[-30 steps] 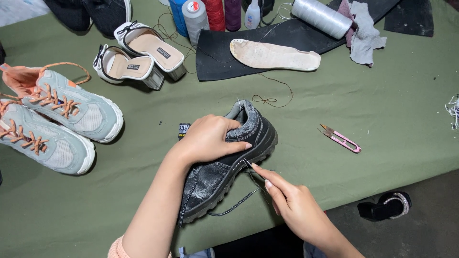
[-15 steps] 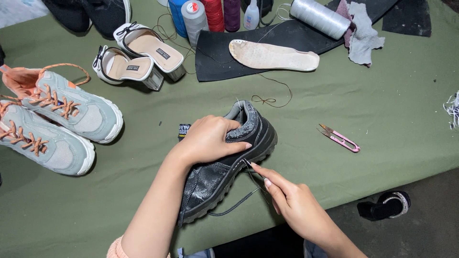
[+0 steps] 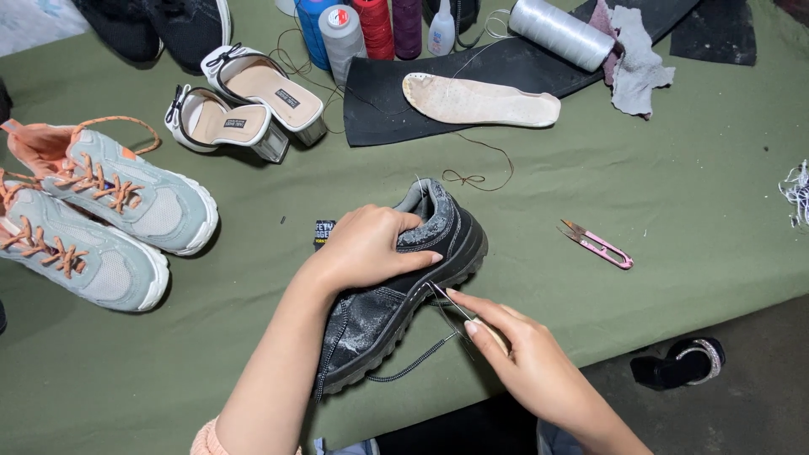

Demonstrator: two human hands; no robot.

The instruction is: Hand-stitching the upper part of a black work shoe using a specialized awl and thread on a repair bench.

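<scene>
At the far left of the green counter (image 3: pixel 657 194) lie two grey sneakers with orange laces (image 3: pixel 101 219), side by side with their toes pointing right. Just beyond them, toward the back, stands a pair of white heeled sandals (image 3: pixel 244 109), and behind those a row of thread spools (image 3: pixel 362 29) in blue, grey, red and purple.

Your left hand (image 3: pixel 371 248) presses down on the black shoe (image 3: pixel 396 295), which lies near the front edge of the counter in the middle, heel away from you and toe toward you. Your fingers (image 3: pixel 417 254) are wrapped over its upper and collar, clamped on the shoe to hold it in place.

Your right hand (image 3: pixel 514 354) sits just to the right of the shoe, at the sole's edge. Its fingers are pinched together on a thin sewing awl (image 3: pixel 455 305) whose tip meets the seam between upper and sole. A dark cord (image 3: pixel 413 361) trails from the shoe below your hand.

Farther back lies a pale insole (image 3: pixel 480 101) on a black rubber sheet (image 3: pixel 379 101), with a silver thread cone (image 3: pixel 560 32) and a grey rag (image 3: pixel 636 63) to its right. Pink thread snips (image 3: pixel 598 246) rest on the counter, well apart from your right hand.
</scene>
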